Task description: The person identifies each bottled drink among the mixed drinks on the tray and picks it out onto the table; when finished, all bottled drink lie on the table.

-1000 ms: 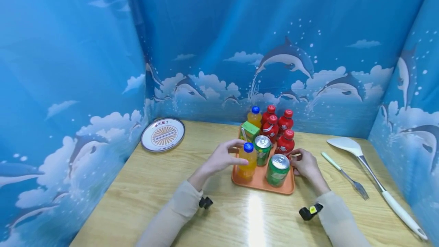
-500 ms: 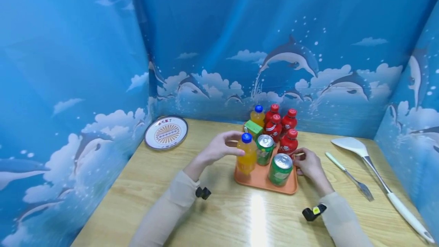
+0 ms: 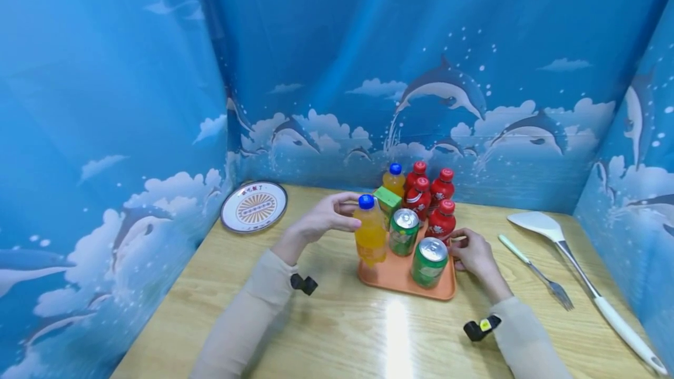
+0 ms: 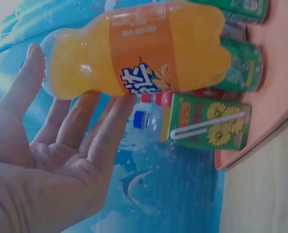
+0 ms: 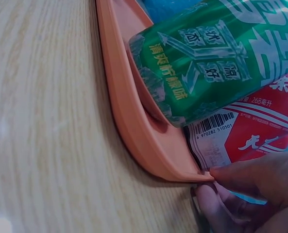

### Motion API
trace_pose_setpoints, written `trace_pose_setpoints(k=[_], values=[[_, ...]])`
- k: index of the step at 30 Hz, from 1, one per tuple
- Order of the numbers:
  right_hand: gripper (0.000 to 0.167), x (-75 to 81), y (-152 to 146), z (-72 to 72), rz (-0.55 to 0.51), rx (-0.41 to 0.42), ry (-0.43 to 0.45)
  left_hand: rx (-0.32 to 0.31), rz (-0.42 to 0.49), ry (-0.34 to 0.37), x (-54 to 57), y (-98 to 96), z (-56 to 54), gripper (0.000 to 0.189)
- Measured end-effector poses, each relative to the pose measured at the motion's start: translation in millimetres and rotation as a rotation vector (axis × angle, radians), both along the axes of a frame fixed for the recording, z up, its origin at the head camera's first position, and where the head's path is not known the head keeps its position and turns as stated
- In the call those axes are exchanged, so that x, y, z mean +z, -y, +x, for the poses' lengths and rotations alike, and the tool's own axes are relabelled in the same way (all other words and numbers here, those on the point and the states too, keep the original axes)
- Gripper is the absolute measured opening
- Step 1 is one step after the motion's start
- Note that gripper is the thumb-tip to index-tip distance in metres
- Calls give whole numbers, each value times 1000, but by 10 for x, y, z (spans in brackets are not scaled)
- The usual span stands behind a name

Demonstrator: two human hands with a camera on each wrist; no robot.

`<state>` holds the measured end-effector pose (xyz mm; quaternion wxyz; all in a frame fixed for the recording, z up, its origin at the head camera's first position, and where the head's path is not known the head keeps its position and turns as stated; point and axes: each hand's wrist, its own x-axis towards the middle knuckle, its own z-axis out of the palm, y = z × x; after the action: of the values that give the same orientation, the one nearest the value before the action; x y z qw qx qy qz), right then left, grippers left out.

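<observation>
My left hand [image 3: 322,221] grips an orange soda bottle [image 3: 371,237] with a blue cap, by its upper part. The bottle hangs above the left front of the orange tray [image 3: 392,278], its base clear of the tray. In the left wrist view, thumb and fingers lie around the neck end of the bottle [image 4: 139,48]. My right hand [image 3: 474,255] pinches the tray's right rim, thumb on top, as the right wrist view shows. Near it on the tray stand a green soda can [image 3: 430,266] and a red bottle [image 3: 441,221].
Also on the tray are another green can [image 3: 403,235], a green juice box [image 3: 387,200] with a straw, a second orange bottle [image 3: 394,181] and several red bottles. A plate [image 3: 254,207] lies at back left. A fork [image 3: 537,271] and a white-handled spatula [image 3: 579,268] lie right.
My left hand has lifted the orange soda bottle off the tray and shifted it left. My right hand has stayed at the tray's rim.
</observation>
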<state>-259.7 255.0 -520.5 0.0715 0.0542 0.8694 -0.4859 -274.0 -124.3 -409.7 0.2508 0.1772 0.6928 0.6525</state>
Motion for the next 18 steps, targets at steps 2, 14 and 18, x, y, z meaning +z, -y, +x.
trace_pose_setpoints(k=[2, 14, 18], values=[[42, 8, -2, 1, -4, 0, 6, 5, 3, 3, 41, 38, -30, 57], [45, 18, 1, -15, 32, -1, -4, 92, -7, 17, 147, 285, -249, 52], [46, 16, 3, -30, 9, 0, 43, 156, -34, 24, 104, 357, -340, 53]])
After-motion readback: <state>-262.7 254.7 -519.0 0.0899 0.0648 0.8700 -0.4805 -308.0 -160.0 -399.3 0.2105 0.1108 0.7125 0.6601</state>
